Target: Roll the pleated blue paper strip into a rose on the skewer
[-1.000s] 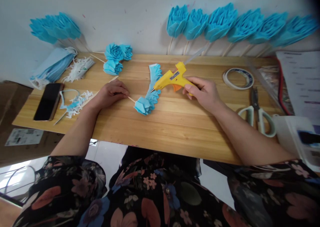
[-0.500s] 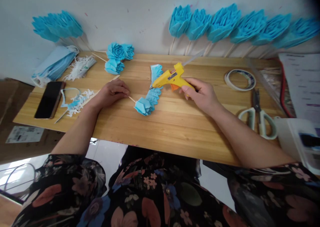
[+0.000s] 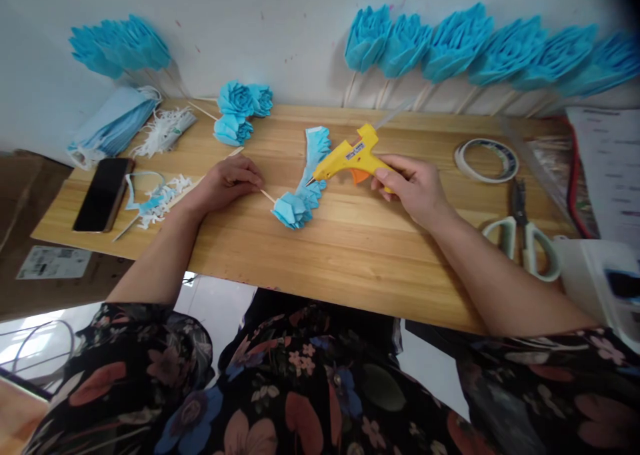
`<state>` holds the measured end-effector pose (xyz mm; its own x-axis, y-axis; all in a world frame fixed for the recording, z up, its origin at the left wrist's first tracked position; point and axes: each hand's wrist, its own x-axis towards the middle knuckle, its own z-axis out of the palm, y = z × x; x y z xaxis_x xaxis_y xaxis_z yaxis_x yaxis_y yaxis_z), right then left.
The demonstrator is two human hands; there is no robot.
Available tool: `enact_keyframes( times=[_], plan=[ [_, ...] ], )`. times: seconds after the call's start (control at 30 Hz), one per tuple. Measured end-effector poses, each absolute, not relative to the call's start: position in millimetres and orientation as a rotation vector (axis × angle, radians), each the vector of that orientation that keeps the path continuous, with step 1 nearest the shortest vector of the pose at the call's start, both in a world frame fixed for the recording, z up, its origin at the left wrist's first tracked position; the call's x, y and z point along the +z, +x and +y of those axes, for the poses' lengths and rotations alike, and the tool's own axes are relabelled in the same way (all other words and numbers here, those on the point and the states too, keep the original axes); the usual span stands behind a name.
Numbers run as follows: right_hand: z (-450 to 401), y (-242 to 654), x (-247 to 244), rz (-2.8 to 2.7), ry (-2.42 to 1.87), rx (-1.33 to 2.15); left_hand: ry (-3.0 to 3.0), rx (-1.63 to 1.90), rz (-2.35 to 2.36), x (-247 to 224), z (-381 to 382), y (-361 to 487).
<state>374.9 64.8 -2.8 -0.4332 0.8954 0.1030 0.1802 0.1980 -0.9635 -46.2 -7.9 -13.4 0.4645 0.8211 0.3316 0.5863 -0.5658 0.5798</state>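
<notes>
My left hand [image 3: 234, 180] is closed around a thin wooden stick [image 3: 268, 196]. At the stick's end is a partly rolled blue flower [image 3: 293, 211], lying on the table. From the flower a pleated light blue strip [image 3: 316, 149] runs away from me across the wood. My right hand [image 3: 413, 187] grips a yellow glue gun [image 3: 350, 156] with an orange trigger and a clear glue stick in its back. The gun's nozzle points down to the left, at the strip close to the flower; whether it touches cannot be seen.
Finished blue flowers on sticks [image 3: 457, 41] lean along the wall. Three smaller flowers [image 3: 235, 111] lie at the back left. Blue face masks [image 3: 113, 123], a phone [image 3: 101, 195] and white scraps [image 3: 163, 205] are left. A tape roll [image 3: 487, 161] and scissors [image 3: 521, 231] lie right on the wooden table [image 3: 320, 268].
The glue gun's nozzle has moved along the strip, down toward the flower. My left hand keeps its hold on the stick. The whole view has shifted slightly.
</notes>
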Motion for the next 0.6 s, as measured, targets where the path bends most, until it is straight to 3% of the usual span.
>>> enact_keyframes(
  times=[0.6],
  plan=[
    [66.2,376.1,-4.8,-1.775,-0.956,1.289,2.316,0.809,1.217,-15.0,-9.5,-50.9]
  ],
)
